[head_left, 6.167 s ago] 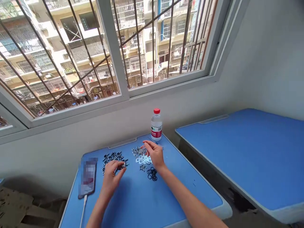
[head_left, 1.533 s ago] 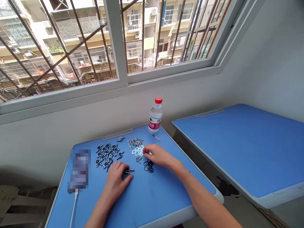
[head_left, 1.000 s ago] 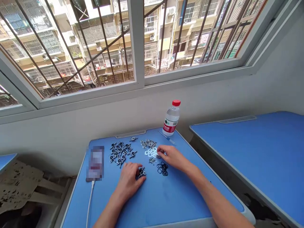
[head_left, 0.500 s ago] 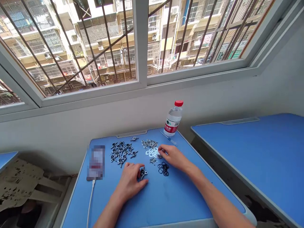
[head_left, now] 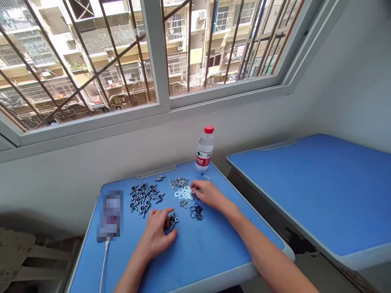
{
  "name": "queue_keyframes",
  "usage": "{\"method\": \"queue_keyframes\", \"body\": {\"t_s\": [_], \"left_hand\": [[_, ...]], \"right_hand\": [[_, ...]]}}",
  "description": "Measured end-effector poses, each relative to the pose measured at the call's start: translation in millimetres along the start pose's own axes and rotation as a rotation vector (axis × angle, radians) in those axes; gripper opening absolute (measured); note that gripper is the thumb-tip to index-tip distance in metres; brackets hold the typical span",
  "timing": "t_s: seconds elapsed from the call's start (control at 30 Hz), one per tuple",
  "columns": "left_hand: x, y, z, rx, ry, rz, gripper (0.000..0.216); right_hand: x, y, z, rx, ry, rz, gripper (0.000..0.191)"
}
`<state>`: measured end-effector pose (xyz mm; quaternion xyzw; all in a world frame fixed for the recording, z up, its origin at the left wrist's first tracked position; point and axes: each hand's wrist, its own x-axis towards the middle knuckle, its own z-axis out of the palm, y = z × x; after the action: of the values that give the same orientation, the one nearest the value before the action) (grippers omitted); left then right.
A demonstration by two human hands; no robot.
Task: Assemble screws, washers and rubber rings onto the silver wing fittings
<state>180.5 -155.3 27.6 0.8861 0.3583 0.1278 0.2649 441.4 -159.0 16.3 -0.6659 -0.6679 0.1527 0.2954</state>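
Observation:
My left hand (head_left: 158, 232) rests on the blue table, its thumb and forefinger curved round a small metal part with a black round centre and projecting arms (head_left: 172, 220). The part lies on the tabletop between those fingers. Over the right edge of a pile of flat silver plates (head_left: 182, 193), my right hand (head_left: 207, 193) is pinched, and its fingertips hide whatever is between them. Small screws or nuts (head_left: 183, 203) lie just in front of the plates. Black rubber rings (head_left: 196, 212) are heaped below my right wrist.
More metal parts with black centres (head_left: 143, 196) cluster at left, with a single one (head_left: 159, 178) behind. Long screws (head_left: 179, 182) lie near a screwdriver (head_left: 203, 174). A red-capped water bottle (head_left: 204, 148) stands at the back. A phone (head_left: 110, 215) with a white cable (head_left: 104, 260) lies left.
The whole view has shifted, so the table and things appear further left. Both hands keep nearly the same places relative to the parts.

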Motion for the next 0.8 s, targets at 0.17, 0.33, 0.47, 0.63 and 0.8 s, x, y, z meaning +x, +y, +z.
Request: {"method": "queue_keyframes", "body": {"t_s": [0.17, 0.33, 0.47, 0.63, 0.8], "left_hand": [[-1, -1, 0, -0.04, 0.011, 0.032, 0.052], [-1, -1, 1, -0.023, 0.022, 0.046, 0.047], [1, -4, 4, -0.011, 0.043, 0.082, 0.048], [3, -13, 11, 0.018, 0.086, 0.115, 0.059], [5, -21, 15, 0.046, 0.115, 0.128, 0.054]], "right_hand": [[-1, -1, 1, -0.015, -0.002, 0.001, 0.015], [-2, -2, 2, -0.027, 0.002, -0.01, 0.015], [-1, -3, 1, -0.032, 0.006, -0.01, 0.014], [-2, -3, -1, -0.034, 0.022, -0.006, 0.015], [-2, -2, -3, -0.048, 0.041, -0.002, 0.015]]}}
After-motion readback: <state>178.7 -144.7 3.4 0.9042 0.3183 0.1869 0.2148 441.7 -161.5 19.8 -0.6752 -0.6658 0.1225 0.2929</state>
